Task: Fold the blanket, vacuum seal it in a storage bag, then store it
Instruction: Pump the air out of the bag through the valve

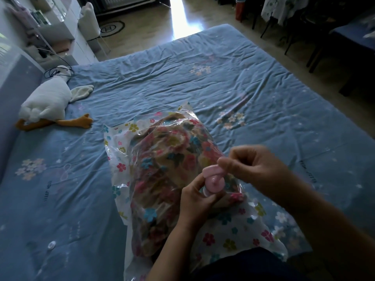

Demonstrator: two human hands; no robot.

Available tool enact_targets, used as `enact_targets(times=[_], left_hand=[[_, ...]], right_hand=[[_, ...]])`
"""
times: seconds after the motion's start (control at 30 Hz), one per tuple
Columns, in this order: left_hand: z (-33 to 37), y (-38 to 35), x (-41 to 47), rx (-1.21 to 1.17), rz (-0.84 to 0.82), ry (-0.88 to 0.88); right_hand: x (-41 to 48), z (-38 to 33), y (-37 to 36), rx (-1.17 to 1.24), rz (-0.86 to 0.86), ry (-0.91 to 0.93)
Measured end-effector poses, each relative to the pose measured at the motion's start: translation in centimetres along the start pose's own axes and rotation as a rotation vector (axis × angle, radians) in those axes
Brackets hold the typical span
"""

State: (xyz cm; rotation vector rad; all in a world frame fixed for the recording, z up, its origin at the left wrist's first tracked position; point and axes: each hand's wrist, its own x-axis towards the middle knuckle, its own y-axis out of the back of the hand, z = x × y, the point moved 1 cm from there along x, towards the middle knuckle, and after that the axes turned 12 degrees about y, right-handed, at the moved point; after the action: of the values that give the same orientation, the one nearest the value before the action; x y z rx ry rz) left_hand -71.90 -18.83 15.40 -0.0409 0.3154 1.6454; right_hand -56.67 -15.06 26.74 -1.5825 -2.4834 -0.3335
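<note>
**Hands at the pink valve of the bagged blanket**

A wide bed in a blue flowered cover fills most of the view. On it, directly in front of the person, lies a clear storage bag printed with small flowers, and inside it sits the folded flowery blanket. A white stuffed goose with orange feet lies well apart, near the left edge of the bed. Both hands meet over the near right part of the bag. The left hand grips the round pink valve from below, fingers curled round its base. The right hand pinches the small pink cap just above the valve.
</note>
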Motion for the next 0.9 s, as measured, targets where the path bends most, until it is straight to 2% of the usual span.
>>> enact_targets(times=[0.07,0.13,0.27,0.3,0.37,0.5,0.6,0.63,0.8,0.9], left_hand=[[0.1,-0.1,0.0,-0.01,-0.019,0.011],[0.2,-0.4,-0.2,-0.022,-0.027,0.011],[0.4,-0.6,-0.5,-0.051,-0.016,-0.021],[0.5,-0.5,-0.7,-0.056,-0.015,-0.018],[0.5,-0.4,-0.7,-0.057,-0.007,-0.02],[0.3,-0.1,-0.3,-0.014,-0.004,-0.006],[0.1,-0.3,-0.3,-0.019,-0.013,0.012],[0.0,-0.4,-0.3,-0.024,-0.007,0.012],[0.2,-0.4,-0.6,-0.045,-0.006,-0.015],[0.6,-0.4,-0.7,-0.023,0.002,-0.046]], right_hand=[[0.3,-2.1,0.6,0.252,0.003,0.078],[0.3,-1.4,0.7,0.31,0.019,0.065],[-0.9,5.0,-0.4,-0.202,-0.033,-0.193],[-1.2,6.0,-0.5,-0.286,-0.06,-0.234],[-1.1,5.7,-0.6,-0.317,-0.063,-0.201],[0.4,-0.6,0.0,-0.023,-0.005,0.032],[0.7,-2.1,0.5,0.21,0.023,0.105],[0.6,-1.2,0.4,0.187,0.024,0.075],[-1.3,6.4,-0.8,-0.305,-0.055,-0.219],[-0.8,4.1,-0.7,-0.262,0.0,-0.118]])
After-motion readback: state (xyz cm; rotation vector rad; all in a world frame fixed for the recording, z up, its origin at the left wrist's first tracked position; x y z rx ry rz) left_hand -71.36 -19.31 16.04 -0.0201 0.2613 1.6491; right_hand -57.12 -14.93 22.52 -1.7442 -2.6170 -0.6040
